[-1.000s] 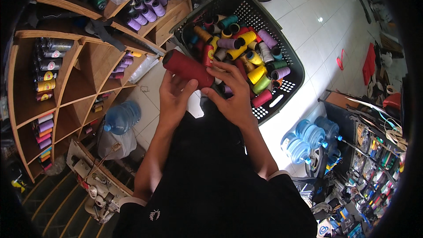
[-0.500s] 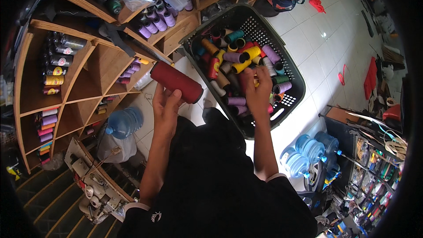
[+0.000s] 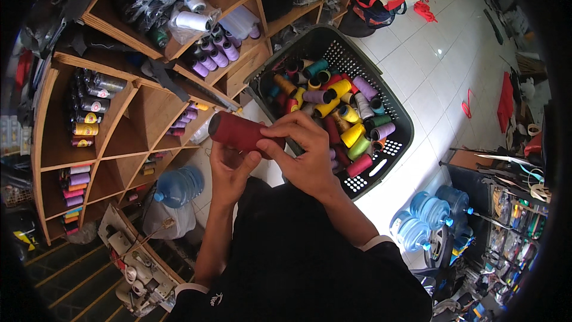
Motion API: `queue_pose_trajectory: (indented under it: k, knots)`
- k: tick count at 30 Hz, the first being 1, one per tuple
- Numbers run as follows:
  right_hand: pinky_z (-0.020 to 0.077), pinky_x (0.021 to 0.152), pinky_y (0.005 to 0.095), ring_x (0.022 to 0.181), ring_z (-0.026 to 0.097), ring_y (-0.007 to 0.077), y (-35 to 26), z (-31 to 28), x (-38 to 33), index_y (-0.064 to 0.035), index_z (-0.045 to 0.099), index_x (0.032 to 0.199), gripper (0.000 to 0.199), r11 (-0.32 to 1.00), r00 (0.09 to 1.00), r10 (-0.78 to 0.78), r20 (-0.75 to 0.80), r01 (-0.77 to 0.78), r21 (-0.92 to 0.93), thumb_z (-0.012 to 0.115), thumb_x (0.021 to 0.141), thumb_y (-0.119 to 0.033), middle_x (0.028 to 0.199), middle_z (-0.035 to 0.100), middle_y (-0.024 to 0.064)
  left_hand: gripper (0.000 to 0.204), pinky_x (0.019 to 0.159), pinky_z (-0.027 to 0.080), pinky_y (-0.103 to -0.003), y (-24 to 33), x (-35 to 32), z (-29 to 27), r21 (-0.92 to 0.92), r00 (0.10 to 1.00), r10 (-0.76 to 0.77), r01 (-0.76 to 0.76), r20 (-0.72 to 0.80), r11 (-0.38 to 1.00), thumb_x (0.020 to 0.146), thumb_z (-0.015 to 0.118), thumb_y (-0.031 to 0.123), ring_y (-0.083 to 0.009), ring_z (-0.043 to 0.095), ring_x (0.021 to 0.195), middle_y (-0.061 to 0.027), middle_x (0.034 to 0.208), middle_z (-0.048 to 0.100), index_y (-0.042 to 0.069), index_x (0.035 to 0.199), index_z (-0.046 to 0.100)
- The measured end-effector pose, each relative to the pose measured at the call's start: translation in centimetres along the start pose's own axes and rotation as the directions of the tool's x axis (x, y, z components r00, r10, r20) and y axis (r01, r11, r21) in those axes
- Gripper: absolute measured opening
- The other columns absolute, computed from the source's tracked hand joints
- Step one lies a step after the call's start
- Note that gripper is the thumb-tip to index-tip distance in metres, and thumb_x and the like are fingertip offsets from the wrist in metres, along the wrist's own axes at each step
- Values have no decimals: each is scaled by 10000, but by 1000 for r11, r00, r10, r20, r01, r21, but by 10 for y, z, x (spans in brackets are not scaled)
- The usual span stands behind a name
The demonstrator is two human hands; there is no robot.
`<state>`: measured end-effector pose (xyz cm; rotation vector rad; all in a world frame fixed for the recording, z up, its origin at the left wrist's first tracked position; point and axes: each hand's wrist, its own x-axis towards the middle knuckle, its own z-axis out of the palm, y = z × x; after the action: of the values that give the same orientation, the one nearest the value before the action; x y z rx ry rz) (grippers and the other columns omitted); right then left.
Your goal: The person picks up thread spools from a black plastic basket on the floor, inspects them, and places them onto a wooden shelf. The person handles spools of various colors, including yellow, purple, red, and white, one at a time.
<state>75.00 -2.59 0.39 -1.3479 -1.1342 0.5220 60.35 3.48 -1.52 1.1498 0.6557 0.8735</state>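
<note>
A large dark red spool of thread (image 3: 237, 133) lies tilted across both my hands, in front of my body. Its left part rests in my left hand (image 3: 229, 170), with the thumb along the lower side. At the right end, the fingers and thumb of my right hand (image 3: 307, 158) pinch the spool and cover that end. Just beyond, to the right, a dark green plastic basket (image 3: 398, 96) holds many thread spools. Among them are a yellow spool (image 3: 353, 135), a light green spool (image 3: 358, 148) and a pink-red spool (image 3: 359, 166).
Wooden cubby shelves (image 3: 122, 137) with spools stand at the left. A blue water jug (image 3: 179, 186) sits beside them, near a sewing machine (image 3: 140, 268). More water jugs (image 3: 430, 210) stand at the right on the white tiled floor (image 3: 426, 68). Bags (image 3: 378, 9) lie at the far side.
My right hand has come out of the basket and moved left onto the dark red spool. The spool has shifted slightly right and down in my left hand.
</note>
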Motion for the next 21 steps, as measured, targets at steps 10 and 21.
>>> queue_pose_trajectory:
  k: [10, 21]
  knots:
    - [451, 722, 311, 807, 556, 221, 44, -33, 1, 7, 571, 925, 134, 983, 977, 185, -105, -184, 19, 620, 803, -18, 895, 551, 90, 517, 947, 443, -358, -7, 0, -19, -20, 997, -46, 45, -61, 999, 794, 758, 255, -215, 581, 1063, -126, 1168, 591, 6, 1160, 490]
    - [478, 829, 332, 987, 570, 239, -13, -21, -10, -65, 592, 1182, 563, 984, 982, -122, 142, 138, -112, 809, 669, -147, 1083, 546, 124, 820, 918, 460, -384, -3, 10, -3, -88, 994, 27, -36, -101, 995, 689, 739, 536, -256, 589, 1031, -163, 1119, 586, 22, 1222, 386]
